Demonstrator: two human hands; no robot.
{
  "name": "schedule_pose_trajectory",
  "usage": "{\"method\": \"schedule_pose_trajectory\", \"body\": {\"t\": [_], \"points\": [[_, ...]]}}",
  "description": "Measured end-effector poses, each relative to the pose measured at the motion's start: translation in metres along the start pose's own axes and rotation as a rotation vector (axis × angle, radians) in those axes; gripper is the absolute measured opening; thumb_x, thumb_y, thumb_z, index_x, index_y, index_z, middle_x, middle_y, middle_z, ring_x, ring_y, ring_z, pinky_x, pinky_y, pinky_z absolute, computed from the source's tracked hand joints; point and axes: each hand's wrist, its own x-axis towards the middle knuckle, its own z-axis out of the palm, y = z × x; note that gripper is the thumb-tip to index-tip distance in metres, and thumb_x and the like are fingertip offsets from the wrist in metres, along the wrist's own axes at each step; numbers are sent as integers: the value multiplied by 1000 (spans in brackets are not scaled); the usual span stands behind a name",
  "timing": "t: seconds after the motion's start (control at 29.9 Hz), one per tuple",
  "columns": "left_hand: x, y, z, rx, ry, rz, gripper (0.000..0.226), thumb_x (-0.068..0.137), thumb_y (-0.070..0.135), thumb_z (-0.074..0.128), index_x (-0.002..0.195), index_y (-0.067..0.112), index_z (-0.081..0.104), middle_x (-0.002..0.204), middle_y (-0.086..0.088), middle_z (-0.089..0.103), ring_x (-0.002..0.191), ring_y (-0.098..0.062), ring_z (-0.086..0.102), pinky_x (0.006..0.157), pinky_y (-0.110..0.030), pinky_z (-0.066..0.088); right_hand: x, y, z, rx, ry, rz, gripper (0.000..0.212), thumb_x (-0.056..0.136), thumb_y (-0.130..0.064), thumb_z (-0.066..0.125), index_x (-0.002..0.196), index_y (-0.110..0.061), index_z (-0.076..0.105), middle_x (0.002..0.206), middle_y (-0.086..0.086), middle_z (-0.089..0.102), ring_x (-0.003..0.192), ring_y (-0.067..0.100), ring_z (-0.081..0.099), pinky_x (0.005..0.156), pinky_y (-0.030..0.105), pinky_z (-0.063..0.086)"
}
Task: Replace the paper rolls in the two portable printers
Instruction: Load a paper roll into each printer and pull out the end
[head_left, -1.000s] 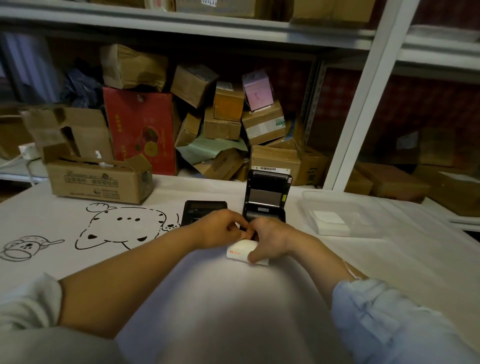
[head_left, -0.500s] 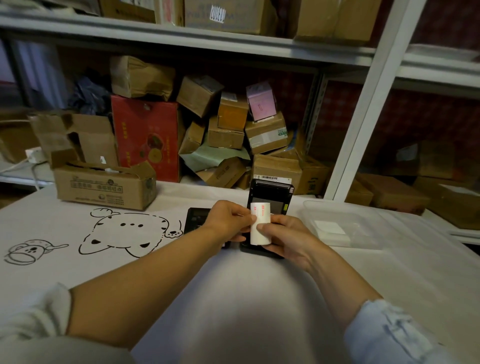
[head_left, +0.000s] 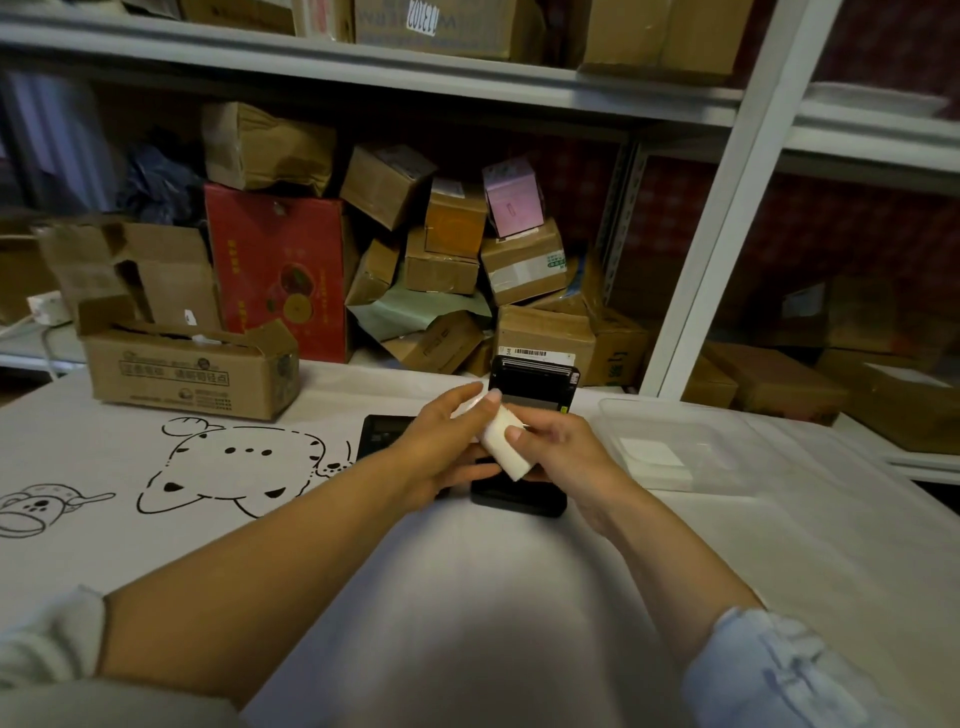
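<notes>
Both grips grasp one white paper roll (head_left: 503, 440): left hand (head_left: 444, 451) and right hand (head_left: 560, 451) pinch it, tilted, above the open printer (head_left: 530, 436) near the counter's far edge. Second printer (head_left: 383, 434), closed, lies just left. Counter (head_left: 727, 545) wears a white cloth with cartoon drawings. One clear tray (head_left: 691, 447) toward the right edge, one open carton (head_left: 192, 364) at the far left; shelving (head_left: 722, 218) behind holds many boxes.

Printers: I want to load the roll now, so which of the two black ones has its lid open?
The right printer, its lid raised behind the paper roll; the left printer lies flat and closed.
</notes>
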Motion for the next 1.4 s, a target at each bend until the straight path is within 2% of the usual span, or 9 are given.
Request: {"method": "schedule_pose_trajectory", "body": {"t": [0.17,0.43,0.57,0.77,0.9,1.04,1.24,1.3,1.4], "points": [[5,-1,-7,-118,54,3,34,90,14,60,124,18,54,121,-13,61,105,-26,64,83,-38,57,5,0,8,-162,229,-156,30,84,-13,70,114,-19,71,110,-6,69,98,8,61,89,24,51],[2,5,-7,-194,56,-11,38,90,12,60,126,11,49,114,-14,62,93,-23,67,74,-33,59,7,3,19,-148,379,-296,15,83,-14,71,95,-19,77,93,-15,68,93,4,61,85,19,48],[-2,10,-6,-197,24,-24,36,91,12,59,125,21,52,118,-13,58,92,-26,68,73,-34,60,11,1,21,-194,436,-303,12,84,-19,70,94,-21,76,89,-16,65,88,3,60,84,22,49],[-6,11,-14,-116,-149,-65,36,88,3,60,118,23,61,123,-14,57,103,-31,67,80,-36,59,12,2,11,-166,438,-256,7,89,-20,64,95,-21,68,92,-11,63,90,6,58,75,16,46],[-7,5,-9,-10,-81,-54,32,88,19,63,119,21,56,111,-15,67,89,-22,72,67,-26,61,7,2,11,-77,419,-249,7,88,-18,66,93,-20,63,93,-8,64,87,5,60,69,11,47],[-4,4,-8,14,-36,-31,32,89,27,61,119,20,54,108,-15,67,83,-19,71,67,-26,60,2,2,4,9,328,-259,16,79,-9,75,89,-15,64,88,-10,67,80,-1,63,64,7,51],[-5,1,-11,39,-88,27,39,83,6,67,118,18,55,114,-11,65,92,-22,71,71,-29,61,3,1,3,-117,391,-275,21,78,-9,75,77,-23,60,85,-19,61,82,-2,58,68,9,45],[-5,0,-11,64,-76,66,39,82,3,67,115,19,56,118,-12,62,94,-23,70,70,-28,61,4,1,4,-156,412,-282,26,77,-8,76,82,-27,59,86,-19,58,85,2,58,72,12,47],[-3,-2,-10,85,-49,104,42,81,1,67,117,18,56,121,-12,59,99,-26,68,69,-28,61,2,0,5,-215,402,-270,44,80,-10,74,114,-33,59,94,-15,55,96,9,55,79,17,48]]}}
